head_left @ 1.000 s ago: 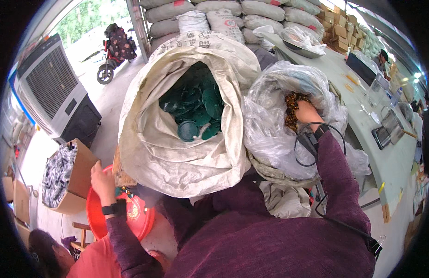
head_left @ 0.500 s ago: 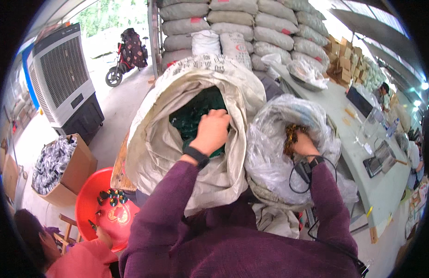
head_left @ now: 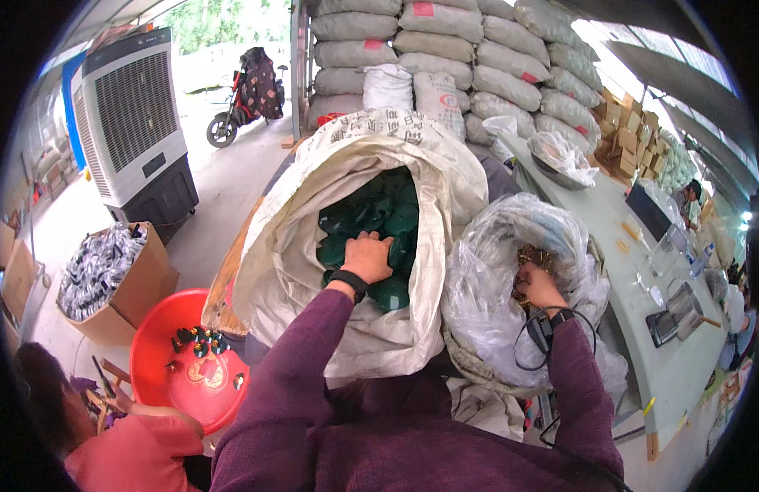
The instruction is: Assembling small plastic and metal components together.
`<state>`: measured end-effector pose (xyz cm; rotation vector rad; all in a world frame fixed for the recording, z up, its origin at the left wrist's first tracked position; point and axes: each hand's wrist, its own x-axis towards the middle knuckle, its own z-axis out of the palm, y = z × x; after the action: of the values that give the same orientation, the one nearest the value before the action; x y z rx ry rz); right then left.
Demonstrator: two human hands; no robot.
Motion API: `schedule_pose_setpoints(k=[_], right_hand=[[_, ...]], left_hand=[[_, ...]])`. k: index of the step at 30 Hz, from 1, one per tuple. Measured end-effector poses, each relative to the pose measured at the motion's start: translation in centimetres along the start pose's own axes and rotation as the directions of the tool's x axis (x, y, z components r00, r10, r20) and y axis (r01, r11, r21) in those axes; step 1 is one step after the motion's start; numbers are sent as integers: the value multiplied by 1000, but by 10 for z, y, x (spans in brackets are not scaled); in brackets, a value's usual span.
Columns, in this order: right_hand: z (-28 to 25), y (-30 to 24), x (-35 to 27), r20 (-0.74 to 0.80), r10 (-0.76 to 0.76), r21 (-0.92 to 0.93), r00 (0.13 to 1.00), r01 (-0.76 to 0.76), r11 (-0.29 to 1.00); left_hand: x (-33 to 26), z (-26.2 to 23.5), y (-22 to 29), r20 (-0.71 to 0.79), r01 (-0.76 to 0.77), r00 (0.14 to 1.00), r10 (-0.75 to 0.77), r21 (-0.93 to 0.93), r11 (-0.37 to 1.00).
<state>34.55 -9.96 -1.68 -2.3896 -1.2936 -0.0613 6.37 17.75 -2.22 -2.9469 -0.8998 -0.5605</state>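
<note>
My left hand (head_left: 367,257), with a dark wristband, reaches into a large pale woven sack (head_left: 269,271). Its fingers curl down against smooth, dark green rounded pieces (head_left: 388,215), and the fingertips are hidden. To the right, my right hand (head_left: 540,287) is inside a clear plastic bag (head_left: 482,283) that lines another sack. Bent fingers there press into small, shiny golden-brown parts (head_left: 537,257); they look closed on some, though single parts are too small to make out.
At lower left, a co-worker (head_left: 134,447) sits by a red basin (head_left: 170,385) with several dark parts. A carton (head_left: 146,279) of silvery pieces and an air cooler (head_left: 134,123) stand behind. A long table (head_left: 621,262) runs along the right; stacked sacks (head_left: 445,49) rise at the back.
My left hand has drawn back toward me inside the sack, uncovering more green pieces. My right hand stays among the golden-brown parts. The co-worker's hand has left the basin.
</note>
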Motion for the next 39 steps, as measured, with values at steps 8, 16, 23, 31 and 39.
schedule_pose_setpoints(k=[8, 16, 23, 31, 39], right_hand=[[-19, -41, -26, 28, -88, 39, 996, 87, 995], [-31, -70, -29, -28, -80, 241, 996, 85, 967], [-52, -96, -54, 132, 56, 706, 990, -134, 695], [-54, -124, -74, 84, -95, 861, 992, -25, 508], [-55, -150, -102, -20, -113, 915, 993, 63, 398]], left_hand=[[-40, -9, -10, -112, -81, 992, 64, -154, 985], [-66, -20, -17, -222, -203, 957, 188, -49, 978], [-78, -24, -11, -67, -112, 993, 95, -331, 937], [-72, -11, 4, -26, -42, 999, 37, -225, 973], [-79, -10, 2, -277, -326, 903, 330, 61, 943]])
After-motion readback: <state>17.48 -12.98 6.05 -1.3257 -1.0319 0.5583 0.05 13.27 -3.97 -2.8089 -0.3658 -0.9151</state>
